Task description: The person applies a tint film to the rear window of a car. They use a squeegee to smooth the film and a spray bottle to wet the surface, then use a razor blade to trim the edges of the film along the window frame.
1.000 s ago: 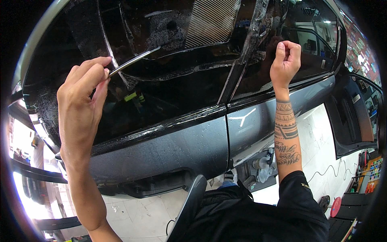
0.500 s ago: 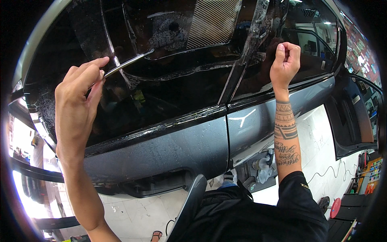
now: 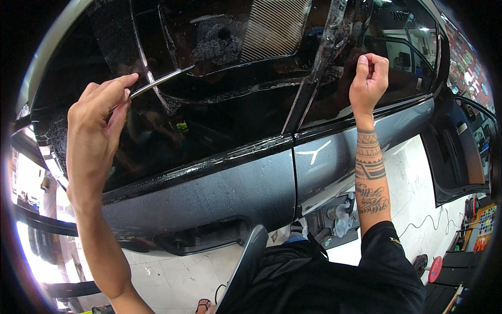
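Note:
My left hand is closed around a slim silver metal tool, held by its rear end between thumb and fingers. The narrow tip points right, over the dark, wet car window; whether it touches the surface I cannot tell. Wet, creased lines of dark film run across that glass. My right hand is raised in front of the window further right, thumb and fingers pinched together. If it holds something, that is too fine or hidden to make out.
Below the windows runs the grey car door, dotted with drops, with a recessed pocket. A detached-looking dark door panel stands at the right. Cables lie on the white floor, and a foot in a sandal shows at the bottom.
My left hand has shifted slightly left, drawing the silver tool and its tip the same way. My right hand has hardly moved.

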A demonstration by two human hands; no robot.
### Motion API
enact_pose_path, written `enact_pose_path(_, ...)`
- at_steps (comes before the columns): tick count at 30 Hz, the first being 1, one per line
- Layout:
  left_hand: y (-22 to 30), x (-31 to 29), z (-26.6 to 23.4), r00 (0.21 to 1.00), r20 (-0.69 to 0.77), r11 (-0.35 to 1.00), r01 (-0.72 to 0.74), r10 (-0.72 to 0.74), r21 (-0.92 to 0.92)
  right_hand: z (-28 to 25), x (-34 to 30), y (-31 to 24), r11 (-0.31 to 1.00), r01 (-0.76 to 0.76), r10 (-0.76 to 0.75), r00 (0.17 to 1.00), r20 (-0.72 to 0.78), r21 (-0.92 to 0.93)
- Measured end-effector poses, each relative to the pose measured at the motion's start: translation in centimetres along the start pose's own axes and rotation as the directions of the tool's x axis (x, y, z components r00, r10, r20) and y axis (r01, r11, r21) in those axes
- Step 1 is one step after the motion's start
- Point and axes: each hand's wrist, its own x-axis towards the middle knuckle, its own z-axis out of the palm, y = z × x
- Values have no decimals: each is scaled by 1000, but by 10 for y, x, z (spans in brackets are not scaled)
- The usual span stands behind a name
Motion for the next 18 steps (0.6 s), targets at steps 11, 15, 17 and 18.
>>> enact_pose_path(11, -3, 1, -2, 999, 29, 999, -21, 20, 28, -1, -1, 2, 1000, -8, 8, 1000, 4, -16)
enact_pose_path(15, -2, 0, -1, 1000, 16, 1000, -2, 2, -1, -1, -2, -1, 999, -33, 33, 999, 10, 9)
enact_pose_path(17, -8, 0, -1, 998, 38, 999, -44, 43, 9, -3, -1, 0, 1000, -9, 9, 1000, 0, -5)
enact_pose_path(18, -11, -1, -1, 997, 49, 998, -61, 60, 14, -2, 0, 1, 1000, 4, -4, 1000, -2, -10)
